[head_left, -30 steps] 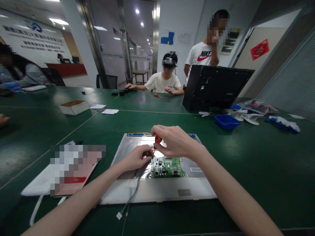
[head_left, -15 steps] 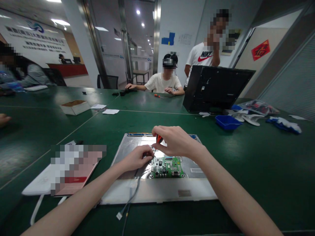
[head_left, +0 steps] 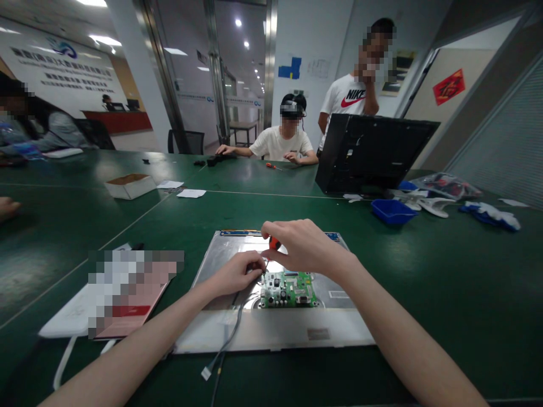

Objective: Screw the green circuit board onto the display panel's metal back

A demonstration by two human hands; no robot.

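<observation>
The right hand [head_left: 297, 244] pinches the orange-and-black handle of a screwdriver [head_left: 275, 243] between thumb and fingers, holding it tilted, its shaft slanting down to the upper left corner of a green circuit board [head_left: 288, 289]. The left hand [head_left: 240, 272] is just beside that tip, thumb and fingertips brought close together at the same corner; whether they pinch anything is too small to tell.

The board lies below the right hand and to the right of the left hand, on a flat silver display panel [head_left: 275, 329], which rests on the green table [head_left: 424, 271] under both hands. Thin dark cables [head_left: 235, 333] run from near the left hand down over the panel's near edge, one ending in a small white connector [head_left: 206, 373].

To the left of the left hand, a white device [head_left: 63, 316] and a pink item, partly pixelated, lie on the table. Beyond the hands, toward the left, are an open white box [head_left: 130, 186] and sheets of paper [head_left: 192, 193]. Beyond the right hand, to the right, a large black monitor housing [head_left: 373, 152] stands tilted, with a blue tray [head_left: 393, 211] in front of it and blue-and-white gloves [head_left: 490, 216] farther right. Across the table a person [head_left: 282, 141] sits in headgear, a second orange-handled screwdriver [head_left: 271, 165] near their hand; another person [head_left: 348, 96] stands behind the housing.
</observation>
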